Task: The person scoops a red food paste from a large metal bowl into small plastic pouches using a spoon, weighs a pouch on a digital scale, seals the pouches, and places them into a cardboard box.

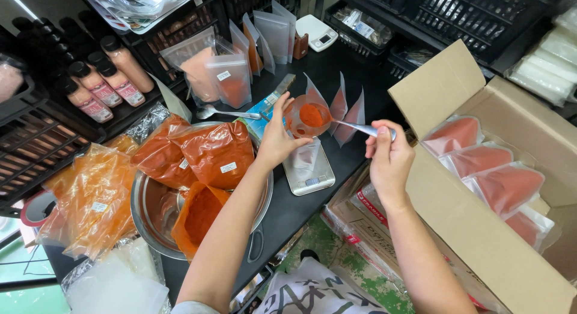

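Just above frame centre, your left hand [277, 140] grips an orange funnel [308, 117] holding red powder over a pouch on the scale [309, 176]. Your right hand [387, 155] pinches a spoon [360, 129], its long axis level, bowl pointing left into the funnel. Filled pouches [481, 164] sit in the box at right; bulk bags [198, 152] remain at left.
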